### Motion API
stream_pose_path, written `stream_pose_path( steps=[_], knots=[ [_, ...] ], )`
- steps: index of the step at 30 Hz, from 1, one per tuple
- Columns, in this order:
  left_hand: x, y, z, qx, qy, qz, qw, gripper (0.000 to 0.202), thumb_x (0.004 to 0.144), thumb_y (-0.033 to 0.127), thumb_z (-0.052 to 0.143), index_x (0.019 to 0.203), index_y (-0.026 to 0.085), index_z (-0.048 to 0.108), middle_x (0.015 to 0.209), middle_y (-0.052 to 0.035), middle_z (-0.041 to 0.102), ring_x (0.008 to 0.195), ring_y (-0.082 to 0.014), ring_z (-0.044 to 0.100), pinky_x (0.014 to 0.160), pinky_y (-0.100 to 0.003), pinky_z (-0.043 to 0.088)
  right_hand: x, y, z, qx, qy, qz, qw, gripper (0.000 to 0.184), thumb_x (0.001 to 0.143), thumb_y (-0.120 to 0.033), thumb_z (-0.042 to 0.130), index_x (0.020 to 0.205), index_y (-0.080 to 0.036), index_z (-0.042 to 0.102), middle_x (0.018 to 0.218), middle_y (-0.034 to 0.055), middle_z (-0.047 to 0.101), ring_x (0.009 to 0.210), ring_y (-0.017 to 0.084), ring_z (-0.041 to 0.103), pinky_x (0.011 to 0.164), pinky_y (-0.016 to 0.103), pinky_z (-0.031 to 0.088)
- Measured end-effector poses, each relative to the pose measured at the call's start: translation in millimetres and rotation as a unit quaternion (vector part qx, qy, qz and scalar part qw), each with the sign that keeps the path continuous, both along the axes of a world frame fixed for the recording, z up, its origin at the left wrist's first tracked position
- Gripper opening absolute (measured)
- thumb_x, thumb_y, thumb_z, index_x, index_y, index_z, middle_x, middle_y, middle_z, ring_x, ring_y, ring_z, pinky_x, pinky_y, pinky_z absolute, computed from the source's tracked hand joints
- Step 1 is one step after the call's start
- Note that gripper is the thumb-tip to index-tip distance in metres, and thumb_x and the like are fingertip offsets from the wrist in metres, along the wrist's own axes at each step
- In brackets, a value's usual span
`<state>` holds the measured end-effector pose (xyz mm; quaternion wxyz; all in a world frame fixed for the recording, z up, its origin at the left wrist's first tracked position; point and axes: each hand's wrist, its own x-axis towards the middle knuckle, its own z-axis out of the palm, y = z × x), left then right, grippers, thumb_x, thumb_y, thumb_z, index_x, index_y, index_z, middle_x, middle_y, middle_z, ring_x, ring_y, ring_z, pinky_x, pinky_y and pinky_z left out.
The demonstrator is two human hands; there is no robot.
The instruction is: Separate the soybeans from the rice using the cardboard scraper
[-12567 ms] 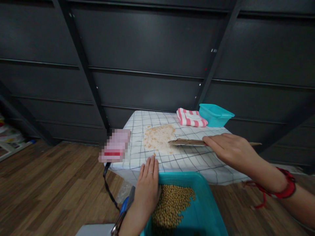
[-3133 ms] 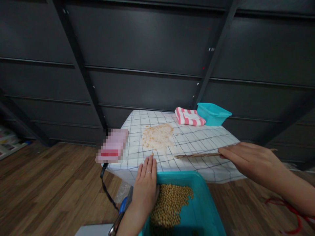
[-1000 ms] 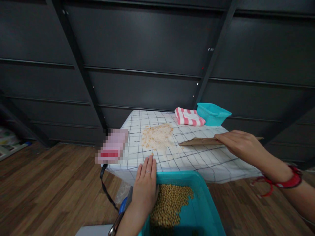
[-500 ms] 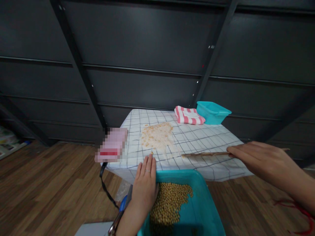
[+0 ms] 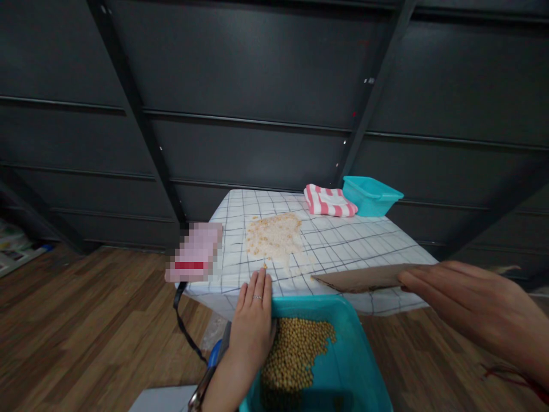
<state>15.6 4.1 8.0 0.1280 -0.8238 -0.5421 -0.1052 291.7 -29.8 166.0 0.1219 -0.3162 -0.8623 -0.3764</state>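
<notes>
My right hand (image 5: 463, 303) grips a brown piece of cardboard (image 5: 364, 279) by its right end. The cardboard is tilted, and its far tip is at the near edge of the tablecloth. My left hand (image 5: 253, 320) lies with straight fingers along the left rim of a teal plastic tub (image 5: 364, 343), fingertips reaching the cloth; the thumb is mostly hidden. Round yellow-brown beans (image 5: 300, 343) fill the tub's left part. On the cloth, a patch of pale grains (image 5: 274, 237) mixed with yellow beans spreads beyond my left hand.
A checked white tablecloth (image 5: 334, 246) covers the table. A folded pink-striped towel (image 5: 329, 201) and a smaller teal container (image 5: 372, 197) stand at the back right. A pixelated pink object (image 5: 196, 252) with a black strap is at the left edge. Dark panels rise behind.
My right hand has turned the cardboard, so its broad face shows instead of a thin edge, and its tip has come slightly nearer. My left hand has stayed in place.
</notes>
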Motion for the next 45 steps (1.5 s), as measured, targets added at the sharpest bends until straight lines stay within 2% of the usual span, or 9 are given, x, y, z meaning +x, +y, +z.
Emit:
stream_pose_path(
  steps=[3, 12, 18, 23, 27, 31, 36, 40, 45],
  knots=[
    [0.8, 0.1, 0.7, -0.002, 0.007, 0.005, 1.000, 0.061, 0.069, 0.010, 0.039, 0.129, 0.000, 0.032, 0.138, -0.0187, 0.031, 0.126, -0.0290, 0.030, 0.099, -0.045, 0.036, -6.1, 3.3, 0.9, 0.030, -0.057, 0.057, 0.996, 0.030, 0.084, -0.002, 0.031, 0.080, -0.013, 0.058, 0.067, 0.0079, 0.065, 0.057, 0.015, 0.055, 0.054, 0.027, 0.045],
    [-3.8, 0.1, -3.9, 0.008, -0.011, -0.009, 1.000, 0.065, 0.070, 0.012, 0.039, 0.133, 0.002, 0.025, 0.140, -0.0178, 0.028, 0.128, -0.0280, 0.026, 0.100, -0.045, 0.034, -21.9, -1.7, 7.6, 0.012, -0.035, 0.059, 0.998, 0.035, 0.086, -0.004, 0.029, 0.075, -0.017, 0.060, 0.061, 0.0045, 0.062, 0.052, 0.014, 0.053, 0.049, 0.026, 0.044],
    [-4.9, -0.4, -4.0, 0.012, -0.005, -0.009, 1.000, 0.067, 0.070, 0.011, 0.038, 0.135, 0.004, 0.022, 0.140, -0.0170, 0.028, 0.128, -0.0275, 0.026, 0.100, -0.043, 0.034, -17.3, -11.8, -2.6, 0.031, -0.055, 0.082, 0.995, 0.036, 0.081, 0.000, 0.032, 0.075, -0.018, 0.062, 0.066, 0.0055, 0.063, 0.064, 0.017, 0.055, 0.061, 0.032, 0.044],
    [-5.6, 0.3, -5.6, 0.019, -0.002, -0.007, 1.000, 0.068, 0.070, 0.009, 0.036, 0.136, 0.007, 0.021, 0.140, -0.0159, 0.030, 0.128, -0.0257, 0.028, 0.099, -0.044, 0.035, -10.9, -26.2, -13.3, -0.035, -0.024, 0.079, 0.996, 0.033, 0.079, -0.007, 0.036, 0.089, -0.024, 0.064, 0.081, 0.0043, 0.064, 0.082, 0.020, 0.055, 0.078, 0.035, 0.044],
    [-5.4, -0.6, -3.2, 0.018, 0.009, -0.002, 1.000, 0.064, 0.069, 0.008, 0.037, 0.133, 0.003, 0.028, 0.140, -0.0164, 0.030, 0.127, -0.0269, 0.029, 0.099, -0.042, 0.035, -10.6, -23.5, -6.9, -0.052, -0.003, 0.064, 0.997, 0.030, 0.080, -0.007, 0.038, 0.092, -0.022, 0.062, 0.083, 0.0052, 0.064, 0.079, 0.020, 0.056, 0.073, 0.034, 0.046],
    [-4.6, -1.1, -3.3, 0.019, 0.000, -0.008, 1.000, 0.066, 0.070, 0.010, 0.038, 0.134, 0.003, 0.025, 0.140, -0.0174, 0.028, 0.128, -0.0278, 0.026, 0.100, -0.044, 0.035, -14.7, -0.5, 5.0, -0.036, 0.018, 0.021, 0.999, 0.024, 0.084, -0.008, 0.037, 0.083, -0.017, 0.060, 0.065, 0.0029, 0.060, 0.056, 0.014, 0.052, 0.051, 0.027, 0.042],
    [-3.5, -0.7, -3.1, 0.021, -0.006, 0.003, 1.000, 0.071, 0.067, 0.010, 0.038, 0.135, 0.005, 0.020, 0.140, -0.0169, 0.029, 0.128, -0.0282, 0.026, 0.098, -0.047, 0.036, -21.9, 47.5, 15.9, 0.089, 0.085, -0.002, 0.992, 0.016, 0.085, -0.012, 0.042, 0.085, -0.017, 0.058, 0.070, 0.0039, 0.064, 0.062, 0.015, 0.057, 0.057, 0.028, 0.042],
    [-3.6, -0.5, -3.3, 0.036, 0.001, -0.009, 0.999, 0.073, 0.065, 0.010, 0.038, 0.136, 0.005, 0.020, 0.140, -0.0161, 0.028, 0.128, -0.0277, 0.027, 0.098, -0.045, 0.038, -32.1, 105.2, 17.7, 0.081, 0.160, -0.044, 0.983, 0.023, 0.083, -0.011, 0.039, 0.093, -0.015, 0.059, 0.074, 0.0068, 0.064, 0.065, 0.018, 0.056, 0.060, 0.031, 0.039],
    [-4.5, 3.2, -10.6, 0.079, 0.019, -0.011, 0.997, 0.077, 0.060, 0.008, 0.037, 0.136, 0.005, 0.020, 0.140, -0.0148, 0.029, 0.127, -0.0273, 0.029, 0.096, -0.043, 0.040, -44.9, 173.7, 1.7, 0.095, 0.210, -0.022, 0.973, 0.034, 0.075, -0.003, 0.036, 0.096, -0.013, 0.060, 0.080, 0.0098, 0.062, 0.073, 0.020, 0.054, 0.068, 0.033, 0.036]
  ],
)
